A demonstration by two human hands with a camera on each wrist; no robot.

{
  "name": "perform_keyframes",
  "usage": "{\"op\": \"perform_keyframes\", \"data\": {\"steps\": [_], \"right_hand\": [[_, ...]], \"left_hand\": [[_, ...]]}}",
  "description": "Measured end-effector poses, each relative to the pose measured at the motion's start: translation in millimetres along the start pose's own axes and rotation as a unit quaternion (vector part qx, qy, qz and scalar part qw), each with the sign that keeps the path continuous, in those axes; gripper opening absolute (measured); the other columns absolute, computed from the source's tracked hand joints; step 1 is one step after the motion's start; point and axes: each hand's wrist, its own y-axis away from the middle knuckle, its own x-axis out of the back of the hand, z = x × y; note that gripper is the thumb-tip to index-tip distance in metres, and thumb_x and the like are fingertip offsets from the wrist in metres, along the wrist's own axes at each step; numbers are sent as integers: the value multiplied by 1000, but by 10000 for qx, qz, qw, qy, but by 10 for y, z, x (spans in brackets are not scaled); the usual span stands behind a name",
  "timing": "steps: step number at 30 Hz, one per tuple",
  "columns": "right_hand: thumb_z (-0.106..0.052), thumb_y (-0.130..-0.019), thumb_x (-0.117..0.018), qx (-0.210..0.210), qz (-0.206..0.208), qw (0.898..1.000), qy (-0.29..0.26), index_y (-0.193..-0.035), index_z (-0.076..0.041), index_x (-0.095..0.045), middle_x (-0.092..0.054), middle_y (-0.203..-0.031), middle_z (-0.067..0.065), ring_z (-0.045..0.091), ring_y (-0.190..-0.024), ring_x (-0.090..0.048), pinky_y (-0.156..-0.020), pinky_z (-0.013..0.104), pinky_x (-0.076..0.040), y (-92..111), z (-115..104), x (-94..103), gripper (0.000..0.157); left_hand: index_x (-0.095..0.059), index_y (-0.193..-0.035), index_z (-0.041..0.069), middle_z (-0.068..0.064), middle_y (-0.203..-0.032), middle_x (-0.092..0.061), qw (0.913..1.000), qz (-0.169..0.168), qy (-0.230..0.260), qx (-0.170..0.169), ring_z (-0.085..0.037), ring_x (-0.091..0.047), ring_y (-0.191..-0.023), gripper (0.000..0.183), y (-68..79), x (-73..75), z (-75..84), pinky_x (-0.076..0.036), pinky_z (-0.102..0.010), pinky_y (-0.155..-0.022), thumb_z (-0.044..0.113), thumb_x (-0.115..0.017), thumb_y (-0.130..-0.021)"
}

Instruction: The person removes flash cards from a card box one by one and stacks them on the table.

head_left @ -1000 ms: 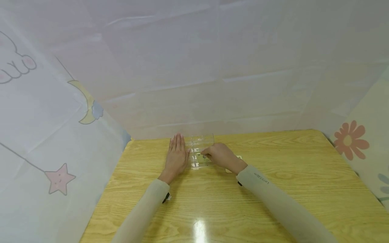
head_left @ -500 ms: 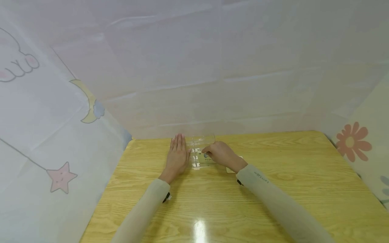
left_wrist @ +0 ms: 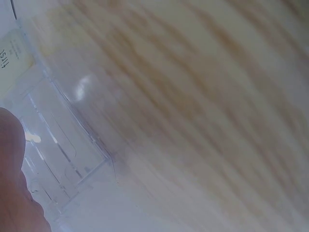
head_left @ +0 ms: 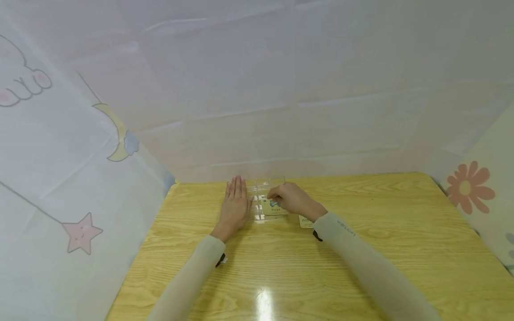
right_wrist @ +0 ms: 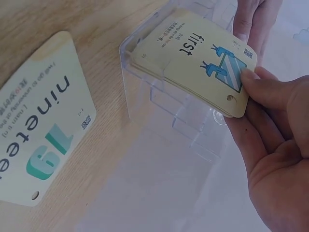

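Note:
My right hand (head_left: pixel 295 199) pinches a small stack of flash cards (right_wrist: pixel 195 63) by one edge, thumb over the top card and fingers beneath. That card reads "first" and has a blue picture. The stack's far end lies within a clear plastic holder (right_wrist: pixel 161 96) with stepped tiers. My left hand (head_left: pixel 234 209) rests along the holder's left side, fingers straight and together. In the left wrist view, part of the left hand (left_wrist: pixel 17 188) appears at the lower left, next to the clear tiers.
A flash card reading "nineteen" (right_wrist: pixel 50 125) lies on the wooden table (head_left: pixel 361 267), partly under the right wrist in the head view. A pale printed sheet (head_left: pixel 257 111) rises behind the table's back edge.
My right hand has shifted slightly up and back, and the picture and word on the "first" card show more. More of the "nineteen" card is uncovered. The left hand stays in place.

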Motion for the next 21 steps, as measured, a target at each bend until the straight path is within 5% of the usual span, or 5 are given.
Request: {"op": "perform_keyframes", "data": {"steps": [21], "right_hand": [[-6,-102,-66,-149,-55,9998,-89,-123,-7,-78,-80,-121,10,25,-107,-78,-101,44,-61,-37,8,125,24]], "left_hand": [[-13,-166,-7,-25,-176,-10,9999,-71,78,37,-38,-10,-166,70,-4,-24,-7,-8,-49,-137,42,-24,-116]]}}
